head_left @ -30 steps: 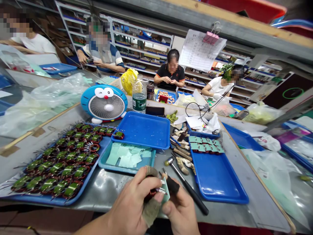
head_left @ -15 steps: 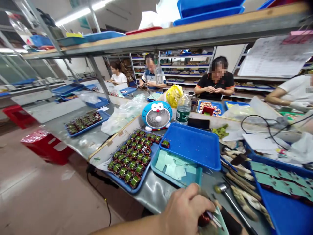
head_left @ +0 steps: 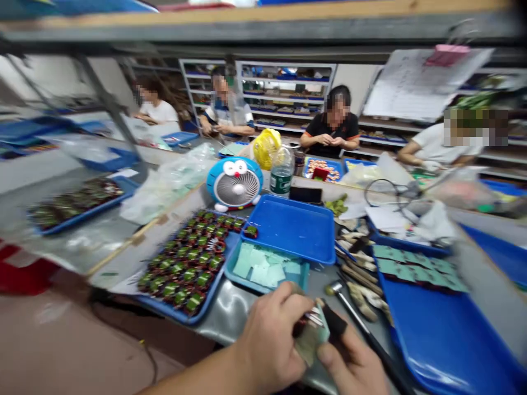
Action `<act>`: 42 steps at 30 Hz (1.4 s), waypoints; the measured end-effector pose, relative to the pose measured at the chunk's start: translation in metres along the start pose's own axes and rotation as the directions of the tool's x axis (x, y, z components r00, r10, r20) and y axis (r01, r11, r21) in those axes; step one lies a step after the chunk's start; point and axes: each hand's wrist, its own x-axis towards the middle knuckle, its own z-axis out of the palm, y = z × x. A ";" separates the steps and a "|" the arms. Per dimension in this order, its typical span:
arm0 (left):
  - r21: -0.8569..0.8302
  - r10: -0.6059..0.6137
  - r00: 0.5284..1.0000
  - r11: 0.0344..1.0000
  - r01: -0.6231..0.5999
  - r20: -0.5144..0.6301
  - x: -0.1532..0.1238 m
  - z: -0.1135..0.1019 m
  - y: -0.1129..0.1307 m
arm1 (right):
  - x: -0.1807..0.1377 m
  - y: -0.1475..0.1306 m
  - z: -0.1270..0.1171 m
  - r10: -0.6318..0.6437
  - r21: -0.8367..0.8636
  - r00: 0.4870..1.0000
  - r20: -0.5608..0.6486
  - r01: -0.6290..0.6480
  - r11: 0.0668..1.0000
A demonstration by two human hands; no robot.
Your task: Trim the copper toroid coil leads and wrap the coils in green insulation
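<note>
Near the bottom centre my left hand (head_left: 269,334) is closed around a copper-wound coil (head_left: 302,323) with pale metal leads, mostly hidden by the fingers. A light green sheet piece (head_left: 324,327) sits against the coil. On its other side my right hand (head_left: 356,359), with a black covering on a finger, pinches the same coil and sheet. A greyish patch between the hands is too blurred to name. Just beyond the hands lies a teal tray (head_left: 305,277) of loose green sheet pieces (head_left: 263,269). To its left, a blue tray (head_left: 206,310) holds rows of green-topped coils (head_left: 181,269).
A hammer (head_left: 354,310) and worn gloves (head_left: 362,302) lie right of my hands. Beyond is a blue tray (head_left: 444,340) with green-covered parts (head_left: 415,266). A blue tray (head_left: 294,225), cartoon fan (head_left: 234,184) and bottle (head_left: 282,173) stand ahead. A shelf (head_left: 263,24) crosses above; co-workers sit opposite.
My view has swung right, so the bench things appear further left. My right hand, mostly out of frame before, now shows beside the left at the coil, which is higher in view.
</note>
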 end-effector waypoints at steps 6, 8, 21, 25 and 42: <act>0.096 0.063 0.998 0.994 -0.061 -0.016 0.003 0.001 -0.006 | 0.010 -0.008 0.016 0.014 0.226 0.999 0.052 -0.026 0.974; 0.110 0.094 0.995 0.990 -0.092 -0.016 0.005 0.002 -0.006 | 0.007 -0.005 0.014 0.019 0.233 0.999 0.051 -0.030 0.972; 0.146 -0.042 0.995 0.989 0.028 0.092 0.016 0.014 -0.003 | 0.011 -0.009 0.007 0.026 0.206 1.000 -0.009 -0.024 0.978; 0.125 -0.130 0.985 0.985 0.115 0.115 0.020 0.015 -0.002 | 0.014 -0.010 0.006 0.007 0.144 1.000 -0.011 -0.005 0.990; 0.218 -0.319 0.933 0.935 0.280 0.168 0.024 0.024 -0.009 | 0.020 0.003 0.004 0.104 0.184 0.991 0.086 -0.119 0.976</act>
